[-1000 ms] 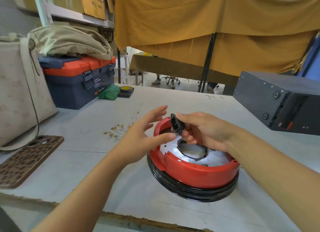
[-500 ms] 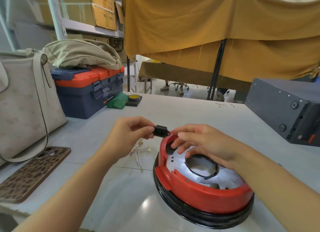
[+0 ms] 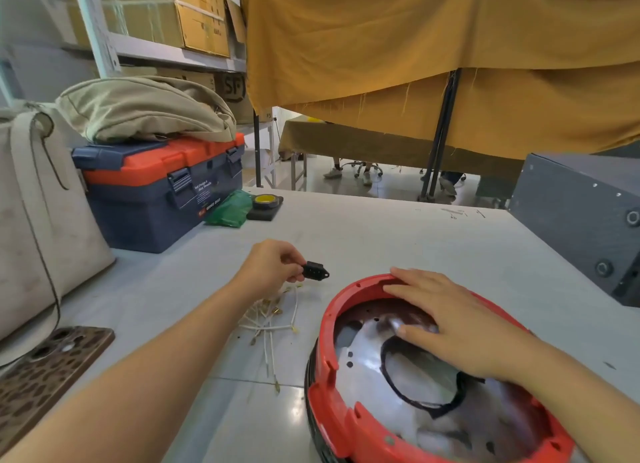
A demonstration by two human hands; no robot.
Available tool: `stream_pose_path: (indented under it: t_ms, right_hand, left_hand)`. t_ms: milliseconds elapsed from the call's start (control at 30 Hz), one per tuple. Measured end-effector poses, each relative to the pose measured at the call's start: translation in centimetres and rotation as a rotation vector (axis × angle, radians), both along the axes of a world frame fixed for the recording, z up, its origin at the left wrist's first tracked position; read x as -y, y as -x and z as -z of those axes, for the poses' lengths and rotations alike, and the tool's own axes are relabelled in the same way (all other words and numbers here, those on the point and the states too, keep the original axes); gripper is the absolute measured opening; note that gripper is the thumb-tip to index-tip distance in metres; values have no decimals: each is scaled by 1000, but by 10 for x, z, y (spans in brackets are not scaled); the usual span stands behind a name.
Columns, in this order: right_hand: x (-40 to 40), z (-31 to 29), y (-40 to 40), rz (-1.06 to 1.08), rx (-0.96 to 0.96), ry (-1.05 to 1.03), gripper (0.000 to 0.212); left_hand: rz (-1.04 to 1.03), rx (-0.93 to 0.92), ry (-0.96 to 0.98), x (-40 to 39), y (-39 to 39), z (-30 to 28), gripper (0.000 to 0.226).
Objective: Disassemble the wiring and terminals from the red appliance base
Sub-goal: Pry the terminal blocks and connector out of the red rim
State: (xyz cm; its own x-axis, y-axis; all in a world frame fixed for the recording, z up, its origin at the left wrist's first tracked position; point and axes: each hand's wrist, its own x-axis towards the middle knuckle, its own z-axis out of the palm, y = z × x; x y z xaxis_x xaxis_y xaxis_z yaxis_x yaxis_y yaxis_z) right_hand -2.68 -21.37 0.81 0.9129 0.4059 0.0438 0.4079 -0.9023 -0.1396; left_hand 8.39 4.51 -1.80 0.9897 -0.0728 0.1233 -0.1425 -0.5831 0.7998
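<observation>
Your left hand pinches the black socket above the wires, mid-table. Your right hand lies flat, fingers straight, on the red base at the table's near right edge.

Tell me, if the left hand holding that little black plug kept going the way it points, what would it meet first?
Probably nothing soon: the left hand with the black plug points rightward over bare table, passing beyond the red base. Depth is uncertain.
</observation>
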Motion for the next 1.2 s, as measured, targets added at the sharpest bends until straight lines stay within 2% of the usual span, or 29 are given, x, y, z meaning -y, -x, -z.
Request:
stream_pose_path:
  t_ms: [100,200,300,600,833,933,1067,1200]
  right_hand:
    - [4,5,-1,2,-17,-4,58]
    - [5,6,-2,-6,0,0,57]
    - [5,8,-3,-10,15,-7,57]
    - [4,10,-2,-19,36,-3,57]
    - [0,4,-3,-20,53,-68,57]
    - [-1,-6,-3,1,78,-163,54]
    - [8,-18,13,78,113,-296,34]
    - [36,-16,31,235,81,-365,37]
  left_hand:
    - [-3,-11,-83,8,-16,7,11]
    - [-15,59,-239,10,-26,13,10]
    - [-20,111,-317,8,-31,16,11]
    - [-58,190,-386,4,-23,13,22]
    - [80,249,-373,23,27,-25,20]
    - [204,269,-447,41,62,-46,30]
    - [361,334,-616,64,107,-56,49]
    - [350,190,-866,80,135,-38,87]
